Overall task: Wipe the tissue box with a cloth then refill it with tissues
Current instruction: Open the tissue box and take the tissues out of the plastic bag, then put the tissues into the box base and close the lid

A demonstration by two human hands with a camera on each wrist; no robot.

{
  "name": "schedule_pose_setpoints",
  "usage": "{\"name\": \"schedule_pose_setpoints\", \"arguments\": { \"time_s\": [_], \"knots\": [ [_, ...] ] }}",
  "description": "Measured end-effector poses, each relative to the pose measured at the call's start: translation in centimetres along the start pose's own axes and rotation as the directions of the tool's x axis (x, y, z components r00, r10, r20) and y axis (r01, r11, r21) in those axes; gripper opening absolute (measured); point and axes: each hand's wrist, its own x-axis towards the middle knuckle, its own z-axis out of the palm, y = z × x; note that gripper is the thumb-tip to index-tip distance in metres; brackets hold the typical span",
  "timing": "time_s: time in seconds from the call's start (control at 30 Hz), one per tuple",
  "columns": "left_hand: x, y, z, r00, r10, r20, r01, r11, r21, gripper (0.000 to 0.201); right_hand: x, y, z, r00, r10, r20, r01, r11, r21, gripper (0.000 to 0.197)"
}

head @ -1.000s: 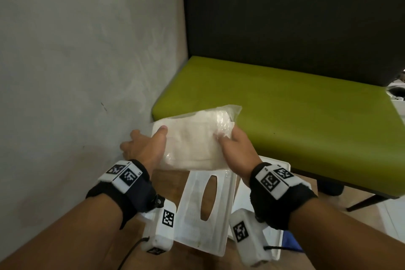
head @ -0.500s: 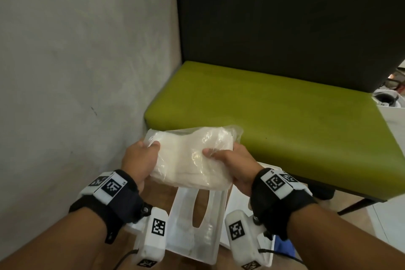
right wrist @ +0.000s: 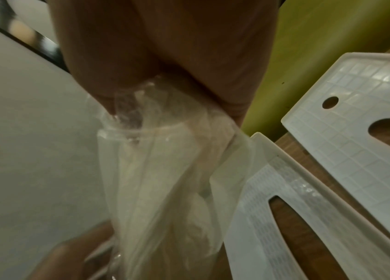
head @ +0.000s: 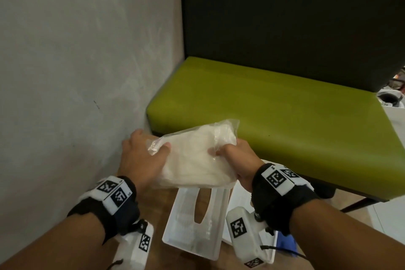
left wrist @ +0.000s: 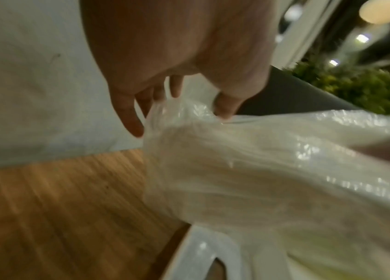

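Both hands, left hand [head: 140, 158] at 9 o'clock, right hand [head: 237, 160] at 3, are pinching the tissue pack [head: 197, 160], likely to tear its wrapper above the tissue box [head: 195, 226].

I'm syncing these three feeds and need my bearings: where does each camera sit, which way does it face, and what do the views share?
Head: worn on the head, looking forward and down at both hands holding the tissue pack above the tissue box, with the green bench beyond; both forearms show.
Left wrist: looks along the left hand at the pack's end and the wooden table.
Right wrist: looks along the right hand down the pack onto two slotted white box parts.
Shared: all three show the pack; head and right wrist share the bench.
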Motion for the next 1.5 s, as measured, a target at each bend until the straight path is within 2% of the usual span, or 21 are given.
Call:
{"name": "schedule_pose_setpoints", "arguments": {
  "time_s": [0.03, 0.1, 0.17, 0.23, 0.3, 0.53, 0.7, 0.83, 0.93, 1.07, 1.17, 1.27, 1.33, 1.4, 1.5],
  "knots": [
    [-0.5, 0.3, -0.2, 0.992, 0.120, 0.047, -0.124, 0.988, 0.091, 0.099, 0.0, 0.1, 0.0, 1.000, 0.001, 0.009, -0.001, 1.000, -0.005, 0.040],
    [-1.2, 0.8, -0.5, 0.930, 0.296, 0.215, -0.347, 0.902, 0.257, 0.128, -0.1, 0.3, 0.2, 1.000, 0.004, 0.026, -0.004, 1.000, -0.006, 0.043],
    [-1.7, 1.4, -0.2, 0.849, 0.370, 0.377, -0.494, 0.809, 0.318, 0.145, -0.1, 0.4, 0.3, 0.999, 0.007, 0.033, -0.007, 1.000, -0.008, 0.043],
    [-2.1, 2.0, 0.5, 0.778, 0.433, 0.455, -0.601, 0.725, 0.337, 0.151, -0.2, 0.4, 0.6, 0.999, 0.010, 0.048, -0.010, 1.000, -0.015, 0.045],
    [-2.3, 2.1, 1.1, 0.753, 0.459, 0.471, -0.636, 0.692, 0.342, 0.154, -0.3, 0.3, 0.8, 0.997, 0.017, 0.070, -0.014, 0.999, -0.033, 0.044],
    [-2.2, 1.2, 1.8, 0.744, 0.522, 0.418, -0.667, 0.621, 0.412, 0.143, -0.4, 0.2, 0.5, 0.997, 0.012, 0.074, -0.008, 0.998, -0.066, 0.036],
    [-1.7, 0.5, 1.3, 0.776, 0.478, 0.412, -0.627, 0.653, 0.424, 0.134, -0.8, -1.1, 0.2, 1.000, 0.001, 0.019, 0.001, 0.997, -0.082, 0.040],
    [-0.6, -0.8, 1.1, 0.814, 0.436, 0.384, -0.578, 0.665, 0.472, 0.126, -0.9, -2.3, -0.5, 1.000, 0.007, -0.022, -0.009, 0.997, -0.071, 0.024],
    [0.2, -2.4, 0.9, 0.864, 0.354, 0.358, -0.498, 0.710, 0.498, 0.121, -0.8, -2.9, -1.0, 0.999, 0.012, -0.041, -0.015, 0.998, -0.068, 0.017],
    [0.2, -4.2, 0.8, 0.899, 0.307, 0.311, -0.432, 0.734, 0.523, 0.111, -0.5, -3.4, -1.3, 0.998, 0.023, -0.051, -0.026, 0.997, -0.070, 0.015],
    [-0.1, -4.9, 0.7, 0.941, 0.186, 0.281, -0.324, 0.731, 0.600, 0.106, -0.3, -3.7, -2.0, 0.998, 0.022, -0.053, -0.026, 0.997, -0.076, 0.025],
    [0.3, -6.2, 0.7, 0.977, 0.010, 0.213, -0.147, 0.754, 0.641, 0.104, -0.2, -4.0, -3.1, 0.997, 0.026, -0.068, -0.029, 0.999, -0.043, 0.021],
    [0.5, -7.1, 1.1, 0.982, -0.069, 0.177, -0.066, 0.750, 0.659, 0.103, 0.1, -4.0, -3.7, 0.996, 0.029, -0.082, -0.033, 0.999, -0.041, 0.033],
    [1.0, -7.9, 1.8, 0.982, -0.124, 0.146, -0.009, 0.732, 0.682, 0.110, 0.3, -4.1, -3.8, 0.995, 0.036, -0.090, -0.041, 0.998, -0.055, 0.039],
    [1.3, -8.1, 2.4, 0.959, -0.254, 0.123, 0.103, 0.721, 0.685, 0.141, 0.4, -4.4, -4.2, 0.994, 0.028, -0.105, -0.040, 0.993, -0.115, 0.047]
  ]
}}
